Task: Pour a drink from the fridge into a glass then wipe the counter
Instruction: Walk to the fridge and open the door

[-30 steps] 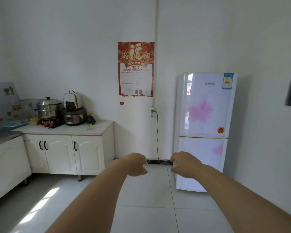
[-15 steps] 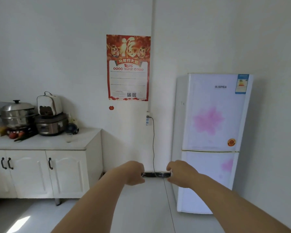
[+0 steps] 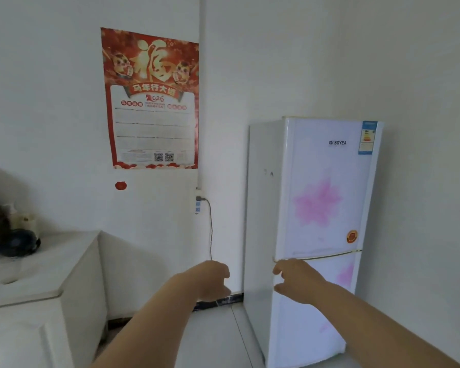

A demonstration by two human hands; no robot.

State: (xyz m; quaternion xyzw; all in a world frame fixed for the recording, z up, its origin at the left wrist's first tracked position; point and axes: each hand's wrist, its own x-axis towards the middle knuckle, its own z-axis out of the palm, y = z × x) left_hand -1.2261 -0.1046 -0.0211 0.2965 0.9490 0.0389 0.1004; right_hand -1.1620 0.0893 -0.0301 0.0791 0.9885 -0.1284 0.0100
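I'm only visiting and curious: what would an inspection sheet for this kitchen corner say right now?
Surface: white counter at left; no glass or cloth on the part shown.
Job's things: white fridge, both doors closed; drink and glass not in view.
Clutter: dark round appliance at the counter's back.
Hands: left hand loosely curled, holding nothing; right hand spread near the fridge's door seam, contact unclear.
Cables: grey cable hanging from a wall socket.
Surroundings: red calendar poster on white wall; tiled floor.
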